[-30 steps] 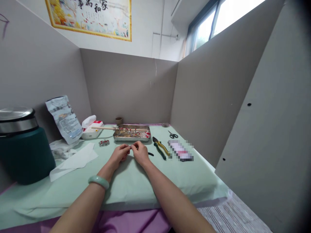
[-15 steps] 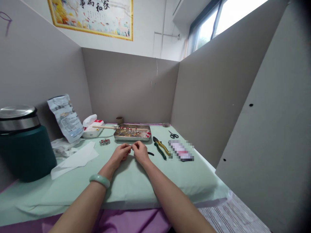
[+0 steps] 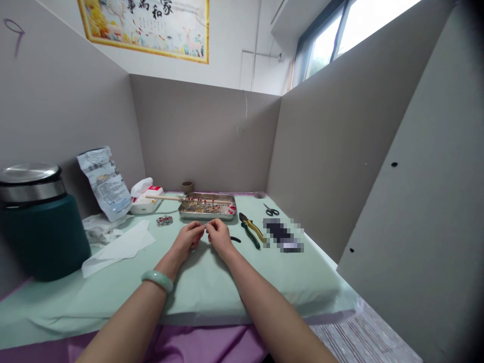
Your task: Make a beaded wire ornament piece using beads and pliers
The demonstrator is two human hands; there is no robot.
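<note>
Head | left fingers [image 3: 195, 230], right fingers [image 3: 215, 229] pinching tiny unclear item [image 3: 205, 227] | metal tray [image 3: 221, 217] beyond

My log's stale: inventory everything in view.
Metal tray: 1, silver, centre
Beads: many, red, gold, in tray
Stick: 1, tan, across tray
Cup: 1, brown, behind tray
Beaded ornament: 1, silver, red, left
Tissue pack: 1, white, left
Pouch: 1, bluish, left
Flask: 1, teal, left
Paper: some, white, left
Crumpled material: 1, white, left
Pliers: 1, green, yellow, right
Scissors: 1, black, rear right
Pixelated item: 1, dark, right
Curved handle: 1, black, right
Tablecloth: 1, green, underneath
Partitions: several, grey, around
Framed picture: 1, yellow, top
Window: 1, bright, upper right
Small piece: 1, greyish, centre
Bangle: 1, green, left wrist
Left hand: 1, bare, centre
Right hand: 1, bare, centre
</note>
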